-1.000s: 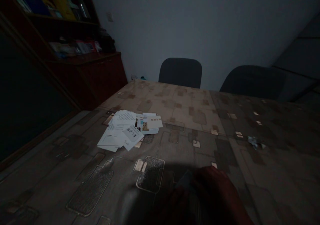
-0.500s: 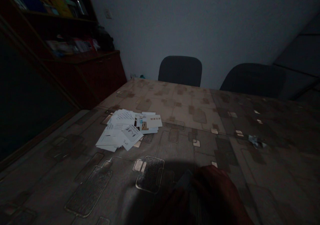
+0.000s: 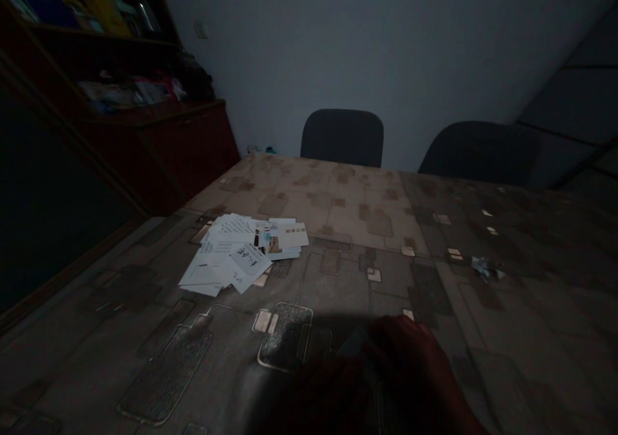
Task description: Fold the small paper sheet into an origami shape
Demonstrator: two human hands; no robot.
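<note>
Both my hands sit low in deep shadow at the near edge of the table (image 3: pixel 338 229). My right hand (image 3: pixel 415 370) shows its back, fingers curled inward over a small dark flat thing (image 3: pixel 355 343) that I cannot make out. My left hand (image 3: pixel 321 393) is a dim shape just left of it, close to or touching the same thing; its fingers do not show. A loose pile of white cards and papers (image 3: pixel 241 251) lies on the table's left part, well beyond both hands.
The table wears a patterned brown cloth. A small crumpled scrap (image 3: pixel 485 268) lies at the right. Two dark chairs (image 3: pixel 342 136) (image 3: pixel 477 152) stand at the far edge against a pale wall. A dark wooden cabinet with shelves (image 3: pixel 145 120) stands at the left.
The view has drifted a little to the right, so the pile and chairs sit slightly further left. My hands stay together in the same low spot.
</note>
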